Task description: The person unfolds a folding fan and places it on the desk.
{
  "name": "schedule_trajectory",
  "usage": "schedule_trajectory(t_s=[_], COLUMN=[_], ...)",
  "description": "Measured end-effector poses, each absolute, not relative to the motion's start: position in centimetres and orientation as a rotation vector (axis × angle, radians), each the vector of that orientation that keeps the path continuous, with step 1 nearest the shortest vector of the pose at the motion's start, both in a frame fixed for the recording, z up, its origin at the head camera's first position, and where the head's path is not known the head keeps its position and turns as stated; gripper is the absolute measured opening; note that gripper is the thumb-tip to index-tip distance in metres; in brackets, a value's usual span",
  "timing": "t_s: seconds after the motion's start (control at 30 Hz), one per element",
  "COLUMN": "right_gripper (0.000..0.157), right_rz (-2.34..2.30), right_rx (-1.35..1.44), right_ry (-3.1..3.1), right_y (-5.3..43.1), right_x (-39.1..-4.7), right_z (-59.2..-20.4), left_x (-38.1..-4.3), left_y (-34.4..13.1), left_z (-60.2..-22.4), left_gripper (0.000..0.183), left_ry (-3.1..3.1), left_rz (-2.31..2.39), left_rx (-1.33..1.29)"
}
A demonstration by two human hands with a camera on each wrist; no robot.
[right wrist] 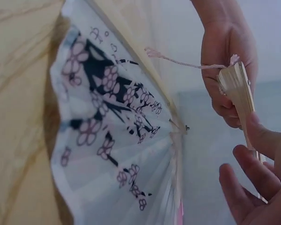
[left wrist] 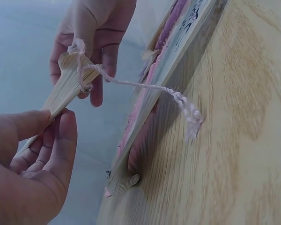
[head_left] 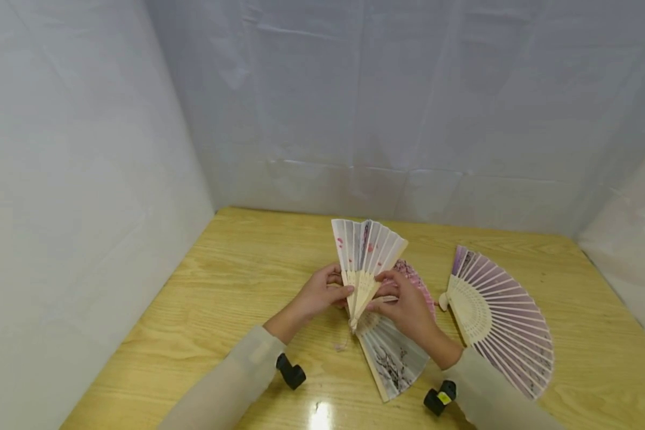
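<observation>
A white folding fan (head_left: 369, 246) with pink petals is spread partway, its pivot end pointing down. My left hand (head_left: 318, 291) pinches its left outer stick between thumb and fingers. On the opposite edge, my right hand (head_left: 407, 306) grips the right stick with thumb and fingers. A pale pink cord tassel (left wrist: 189, 112) dangles from the pivot in the left wrist view. Below the held fan lies a spread white-grey fan (head_left: 395, 358) with dark branches and blossoms, partly hidden. Behind my right hand, part of a pink fan (head_left: 419, 283) shows.
To the right a purple fan (head_left: 516, 325) lies widely spread on the wooden table (head_left: 236, 269). Pale sheeting (head_left: 355, 119) stands behind the table and along both sides. A black camera (head_left: 291, 371) sits at my left wrist, another black camera (head_left: 439, 398) at my right.
</observation>
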State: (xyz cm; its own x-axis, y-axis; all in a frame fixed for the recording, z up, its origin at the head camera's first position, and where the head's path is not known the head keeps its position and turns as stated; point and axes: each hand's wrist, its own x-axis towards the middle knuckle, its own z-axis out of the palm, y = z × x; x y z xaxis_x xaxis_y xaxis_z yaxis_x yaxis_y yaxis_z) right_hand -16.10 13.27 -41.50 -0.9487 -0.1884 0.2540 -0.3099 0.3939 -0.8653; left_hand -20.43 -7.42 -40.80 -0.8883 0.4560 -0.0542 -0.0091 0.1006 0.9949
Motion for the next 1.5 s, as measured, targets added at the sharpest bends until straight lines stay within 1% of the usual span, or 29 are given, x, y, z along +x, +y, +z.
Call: schedule_trajectory(t_s=[0.3, 0.73, 0.97, 1.5], right_gripper=[0.050, 0.051, 0.050, 0.057], right_rz=[1.040, 0.719, 0.643, 0.574], right_rx=[0.427, 0.513, 0.520, 0.483], right_ry=[-2.479, -2.378, -2.377, -2.377], right_y=[13.01, 13.38, 13.48, 13.39], right_x=[-16.02, -16.32, -16.33, -16.29], right_z=[-41.61, -41.86, -41.69, -41.65], left_x=[-20.24, -20.26, -20.39, -20.65], left_y=[-7.48, -7.64, -7.74, -8.03], left_z=[-40.33, -40.44, -40.56, -40.89], left_gripper=[0.033, 0.033, 0.032, 0.028], left_ry=[2.054, 2.058, 2.066, 2.069], left_rz=[1.817, 1.820, 1.830, 1.907], left_rx=[0.438, 0.440, 0.436, 0.363])
